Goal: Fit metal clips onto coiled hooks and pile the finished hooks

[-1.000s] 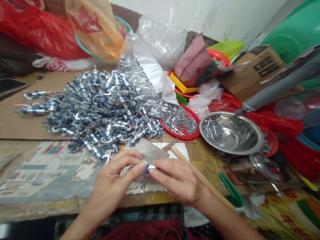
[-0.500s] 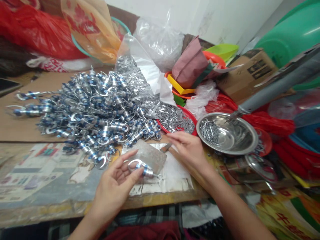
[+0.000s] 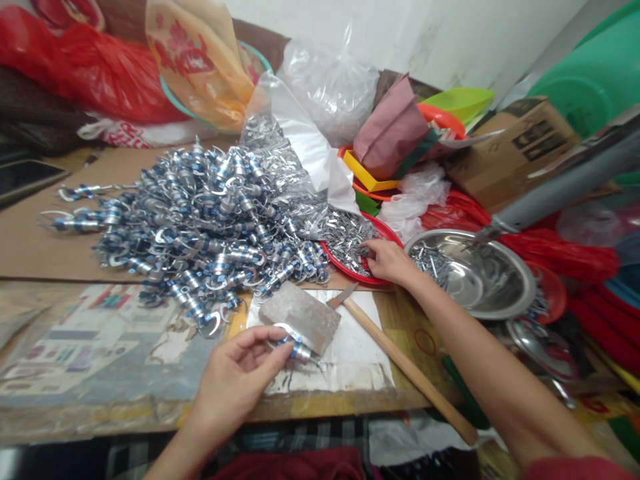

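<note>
My left hand [image 3: 245,377] pinches a silver-and-blue metal fitting [image 3: 301,352] between thumb and fingers; it has a curved, hook-like piece at one end and a small ring at the other. The fitting is just in front of a grey metal block [image 3: 305,313] lying on white paper. My right hand [image 3: 391,261] reaches into a red dish [image 3: 391,231], its bent fingers pressed together at small metal strips [image 3: 345,233]; what the fingertips hold is hidden. A hammer [image 3: 407,367] with a wooden handle lies beside the block, its head on the paper.
A large pile of similar fittings [image 3: 200,227] spreads over cardboard at the left. A plastic bag of metal strips [image 3: 283,157] leans behind the dish. On the right, a steel bowl [image 3: 523,280] holds pins, beneath a grey metal arm [image 3: 560,180]. A cardboard box [image 3: 515,147] stands behind.
My right hand has left the hammer on the table and moved up into the red dish. The left hand still holds the fitting by the block. The view has shifted slightly.
</note>
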Available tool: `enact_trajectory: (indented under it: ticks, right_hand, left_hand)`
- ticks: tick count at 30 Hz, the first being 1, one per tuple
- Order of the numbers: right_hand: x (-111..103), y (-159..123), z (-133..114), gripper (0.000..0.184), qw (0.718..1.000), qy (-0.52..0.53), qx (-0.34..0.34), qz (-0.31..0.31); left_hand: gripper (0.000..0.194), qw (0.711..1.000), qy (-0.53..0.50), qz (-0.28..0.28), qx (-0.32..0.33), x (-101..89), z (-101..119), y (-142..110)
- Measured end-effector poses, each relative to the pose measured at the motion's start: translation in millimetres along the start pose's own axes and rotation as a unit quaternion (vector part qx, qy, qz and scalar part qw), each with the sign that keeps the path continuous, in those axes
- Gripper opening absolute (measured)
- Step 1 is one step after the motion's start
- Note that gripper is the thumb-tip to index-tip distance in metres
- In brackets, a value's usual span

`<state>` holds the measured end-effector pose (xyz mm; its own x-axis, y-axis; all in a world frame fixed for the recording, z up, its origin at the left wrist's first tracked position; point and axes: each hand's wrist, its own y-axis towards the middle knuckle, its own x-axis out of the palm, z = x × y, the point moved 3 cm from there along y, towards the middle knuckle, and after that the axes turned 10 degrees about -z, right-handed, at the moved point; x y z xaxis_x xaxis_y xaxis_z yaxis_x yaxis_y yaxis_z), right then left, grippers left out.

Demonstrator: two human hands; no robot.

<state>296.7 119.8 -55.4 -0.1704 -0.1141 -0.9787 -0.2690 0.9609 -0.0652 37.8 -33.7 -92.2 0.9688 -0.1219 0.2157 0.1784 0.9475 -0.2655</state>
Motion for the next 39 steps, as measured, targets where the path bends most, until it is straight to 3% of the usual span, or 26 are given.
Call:
enact_trajectory:
  ticks: [4,5,7,9,12,15,18,23,27,29,32,34,35,37,39]
  right_hand:
    - [4,-29,-43,0.021,0.995,0.088,-0.041,0.028]
    - [7,-41,-59,0.020,0.990,0.120,-0.068,0.029]
    - [10,-65,-93,0.015,0.953,0.233,-0.176,0.076]
    - [11,-87,-120,0.020,0.926,0.248,-0.265,0.105]
    - [10,-100,-139,0.025,0.936,0.188,-0.289,0.063]
    - [7,-97,-137,0.018,0.956,0.149,-0.252,-0.035]
    - [7,-90,-132,0.014,0.955,0.130,-0.253,-0.079]
    - [14,-77,-142,0.022,0.931,0.182,-0.301,-0.097]
    - [19,-70,-153,0.018,0.942,0.195,-0.258,-0.093]
    - [17,-72,-151,0.018,0.935,0.249,-0.248,-0.053]
    - [9,-84,-126,0.017,0.924,0.322,-0.182,0.097]
    - [9,-96,-97,0.016,0.944,0.279,-0.084,0.152]
    - [12,-102,-82,0.020,0.962,0.232,-0.040,0.137]
    - [24,-112,-57,0.031,0.990,0.132,0.010,0.040]
    - [35,-122,-43,0.028,0.995,0.087,0.025,-0.042]
  left_hand:
    - [0.021,1.000,0.002,-0.015,0.005,1.8,1,-1]
    - [0.020,1.000,0.003,-0.016,0.009,2.5,2,-1]
    - [0.018,1.000,0.001,-0.009,0.028,3.5,3,-1]
    - [0.018,0.998,0.001,0.006,0.063,4.6,3,-2]
    - [0.021,0.993,0.014,0.019,0.117,7.0,3,-3]
    - [0.021,0.990,0.022,0.026,0.139,8.6,1,-3]
    - [0.020,0.989,0.022,0.031,0.141,8.9,-2,-3]
    - [0.023,0.989,0.012,0.034,0.146,8.5,-3,-4]
    - [0.028,0.991,0.002,0.016,0.136,8.4,-6,-3]
    - [0.030,0.991,-0.002,0.017,0.132,7.9,-7,-3]
    - [0.030,0.992,-0.004,0.023,0.123,7.3,-8,-4]
    - [0.030,0.992,-0.006,0.029,0.121,7.0,-8,-4]
    - [0.030,0.992,-0.007,0.031,0.120,6.9,-8,-4]
    - [0.031,0.992,-0.008,0.034,0.118,6.8,-7,-4]
    - [0.031,0.992,-0.009,0.036,0.119,7.1,-7,-4]
